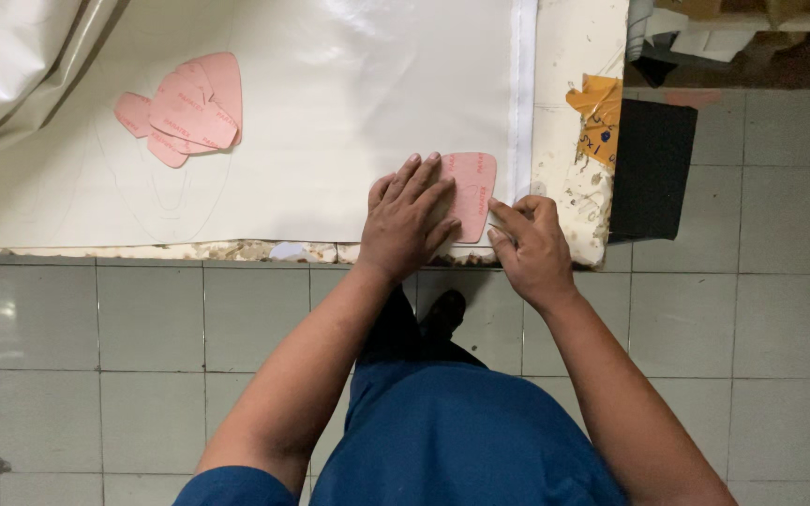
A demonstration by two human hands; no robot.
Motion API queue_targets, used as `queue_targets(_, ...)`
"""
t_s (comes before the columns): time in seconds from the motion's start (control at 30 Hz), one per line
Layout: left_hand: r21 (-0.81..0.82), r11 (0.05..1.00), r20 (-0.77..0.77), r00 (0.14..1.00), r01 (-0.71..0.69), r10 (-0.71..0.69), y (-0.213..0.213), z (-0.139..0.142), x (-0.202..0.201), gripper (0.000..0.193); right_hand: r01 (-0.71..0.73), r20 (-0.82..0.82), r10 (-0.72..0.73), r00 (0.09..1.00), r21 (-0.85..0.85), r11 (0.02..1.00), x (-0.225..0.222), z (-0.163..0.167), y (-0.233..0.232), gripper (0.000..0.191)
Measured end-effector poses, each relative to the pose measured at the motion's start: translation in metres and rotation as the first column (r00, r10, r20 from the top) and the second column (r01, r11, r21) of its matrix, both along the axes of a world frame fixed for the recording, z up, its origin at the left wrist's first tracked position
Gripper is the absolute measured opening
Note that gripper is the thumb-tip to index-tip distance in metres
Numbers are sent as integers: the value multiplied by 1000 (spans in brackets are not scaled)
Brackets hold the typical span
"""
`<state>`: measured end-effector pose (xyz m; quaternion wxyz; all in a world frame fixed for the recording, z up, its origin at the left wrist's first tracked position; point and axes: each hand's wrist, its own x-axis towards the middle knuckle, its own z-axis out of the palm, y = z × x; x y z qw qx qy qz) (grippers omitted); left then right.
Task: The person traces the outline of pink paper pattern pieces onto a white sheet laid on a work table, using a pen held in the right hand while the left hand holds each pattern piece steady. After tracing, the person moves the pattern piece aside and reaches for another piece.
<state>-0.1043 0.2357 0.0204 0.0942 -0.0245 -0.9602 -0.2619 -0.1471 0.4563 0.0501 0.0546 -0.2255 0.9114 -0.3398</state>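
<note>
left hand (pixel 407 225) flat, fingers spread on pink template (pixel 472 195), right hand (pixel 533 245) at its edge, grip seemingly pinched, white sheet (pixel 330 112)

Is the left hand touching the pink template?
Touching: the head view shows the left hand lying flat on the pink template, fingers spread over it.

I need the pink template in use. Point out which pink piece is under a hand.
It is the single pink piece near the sheet's right edge, pressed flat under the left hand. The other pink pieces lie overlapped in a pile at upper left, untouched.
</note>
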Motion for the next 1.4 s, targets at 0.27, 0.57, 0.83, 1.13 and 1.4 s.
queue_targets(0.27, -15, 1000, -17, 1000, 4, -4, 0, -2, 0, 54, -4, -3, 4, 1000, 10, 1000, 0, -4, 1, 40)
queue_targets(0.57, -20, 1000, -18, 1000, 7, -7, -1, 0, 0, 54, 9, -6, -9, 1000, 12, 1000, 1, -7, 1, 41)
queue_targets(0.83, -17, 1000, -28, 1000, 3, -3, -1, -1, 0, 54, -9, -40, 10, 999, 38, 999, 0, -7, 0, 40)
queue_targets(1.13, -202, 979, 65, 998, 40, -27, 18, 23, -6, 49, 3, 120, 14, 993, -140, 990, -14, 5, 6, 37)
queue_targets(1.4, -383, 921, 120, 992, 68, -23, 69, 4, -16, 28, 367, 557, -239, 796, -129, 921, -51, 51, -12, 34)
